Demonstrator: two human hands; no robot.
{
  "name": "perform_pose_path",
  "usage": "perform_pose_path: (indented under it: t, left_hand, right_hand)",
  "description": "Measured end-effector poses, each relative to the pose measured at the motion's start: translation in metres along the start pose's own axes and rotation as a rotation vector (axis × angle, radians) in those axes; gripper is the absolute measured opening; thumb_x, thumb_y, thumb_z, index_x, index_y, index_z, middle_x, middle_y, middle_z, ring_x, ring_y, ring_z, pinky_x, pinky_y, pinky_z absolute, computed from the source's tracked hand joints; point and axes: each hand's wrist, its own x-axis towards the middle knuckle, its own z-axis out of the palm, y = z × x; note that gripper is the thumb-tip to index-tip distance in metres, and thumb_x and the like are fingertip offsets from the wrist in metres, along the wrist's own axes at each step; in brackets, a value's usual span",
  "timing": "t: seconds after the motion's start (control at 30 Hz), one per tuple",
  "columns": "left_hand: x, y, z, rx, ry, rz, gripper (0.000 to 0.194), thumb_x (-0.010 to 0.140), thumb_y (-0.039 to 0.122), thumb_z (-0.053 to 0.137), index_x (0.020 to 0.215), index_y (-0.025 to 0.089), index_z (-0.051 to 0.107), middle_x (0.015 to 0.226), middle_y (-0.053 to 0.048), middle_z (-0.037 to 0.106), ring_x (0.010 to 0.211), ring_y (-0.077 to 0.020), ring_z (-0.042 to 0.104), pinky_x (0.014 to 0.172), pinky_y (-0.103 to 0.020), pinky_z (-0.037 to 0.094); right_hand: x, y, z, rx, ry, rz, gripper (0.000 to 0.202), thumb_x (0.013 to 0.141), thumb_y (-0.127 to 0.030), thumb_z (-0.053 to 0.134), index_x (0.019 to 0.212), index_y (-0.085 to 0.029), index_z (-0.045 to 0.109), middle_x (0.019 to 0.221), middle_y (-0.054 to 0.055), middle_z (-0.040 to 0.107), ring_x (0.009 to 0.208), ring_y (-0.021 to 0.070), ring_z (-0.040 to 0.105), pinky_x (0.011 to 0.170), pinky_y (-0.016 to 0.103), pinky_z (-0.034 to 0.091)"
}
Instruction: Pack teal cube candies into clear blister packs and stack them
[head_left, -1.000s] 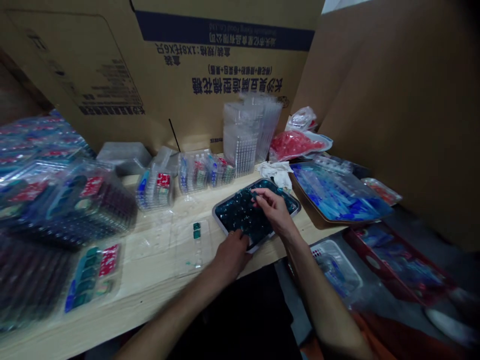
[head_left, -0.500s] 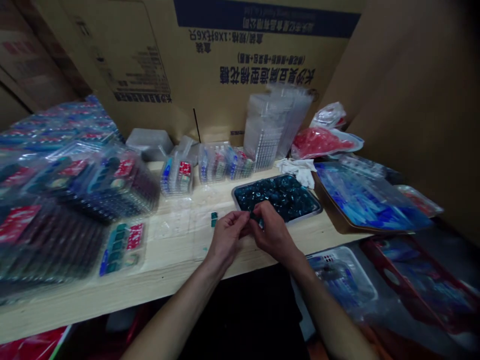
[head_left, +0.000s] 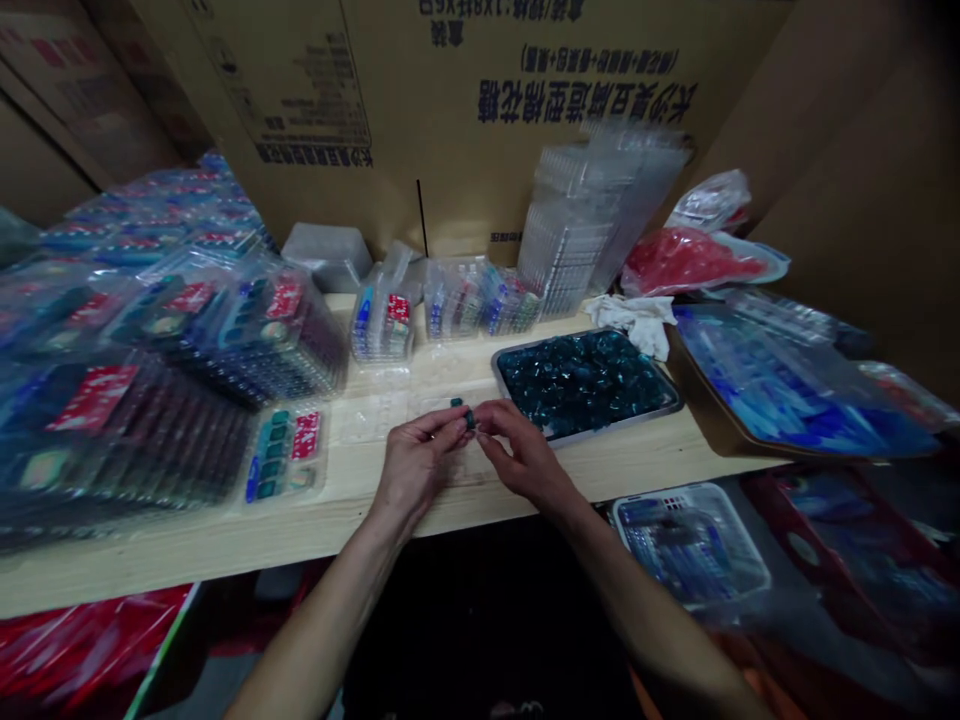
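Pale wood-grain tabletop [head_left: 345,490] spans the work space, its near edge just beyond the person's dark clothing. Below that edge sit a glossy red plastic bag [head_left: 90,635] at the left and a white plastic basket [head_left: 750,535] of bluish pieces at the right. Over the table the two hands come together: the left hand [head_left: 416,460] pinches a small, dark teal, glossy piece [head_left: 470,420] between thumb and fingers, and the right hand [head_left: 521,455] has its fingertips at that piece's right side; whether they grip it too, I cannot tell. To the left lies a flat clear plastic pack [head_left: 285,450] with blue, teal and speckled red contents, beside tall stacks of similar packs [head_left: 150,430]. Just beyond the right hand, a grey-rimmed shallow tray [head_left: 615,424] is full of dark teal pieces. Farther back are a crumpled white cloth [head_left: 637,318], a red-filled clear bag [head_left: 690,262] and stacked empty clear trays [head_left: 566,230], before a printed brown cardboard wall [head_left: 420,120].
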Motion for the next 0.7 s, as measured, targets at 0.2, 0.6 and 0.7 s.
perform_pose_path:
  t: [0.2, 0.6, 0.7]
  left_hand:
    - [0.021, 0.018, -0.054, 0.506, 0.078, 0.353, 0.024, 0.076, 0.029, 0.073, 0.098, 0.019, 0.076, 0.088, -0.004, 0.074, 0.079, -0.0161, 0.066, 0.080, -0.030, 0.052]
    - [0.046, -0.026, -0.035, 1.265, -0.440, 0.720, 0.020, 0.089, 0.016, 0.055, 0.092, 0.020, 0.075, 0.090, -0.006, 0.070, 0.077, -0.0153, 0.066, 0.068, -0.024, 0.050]
    - [0.048, -0.032, -0.040, 1.287, -0.442, 0.753, 0.022, 0.091, 0.018, 0.053, 0.092, 0.020, 0.075, 0.089, -0.005, 0.068, 0.076, -0.0144, 0.065, 0.065, -0.023, 0.049]
  right_hand:
    - [-0.023, -0.006, 0.004, -0.289, -0.115, -0.051, 0.039, 0.078, 0.000, 0.047, 0.109, -0.019, 0.064, 0.112, 0.012, 0.063, 0.107, 0.0230, 0.060, 0.094, 0.039, 0.050]
    - [-0.045, -0.014, 0.023, -0.539, -0.521, 0.030, 0.049, 0.078, 0.000, 0.046, 0.124, -0.008, 0.060, 0.127, 0.016, 0.062, 0.117, 0.0234, 0.057, 0.101, 0.038, 0.047]
    - [-0.047, -0.012, 0.023, -0.533, -0.502, 0.031, 0.050, 0.078, 0.000, 0.046, 0.126, -0.007, 0.059, 0.128, 0.017, 0.061, 0.118, 0.0237, 0.056, 0.101, 0.038, 0.047]
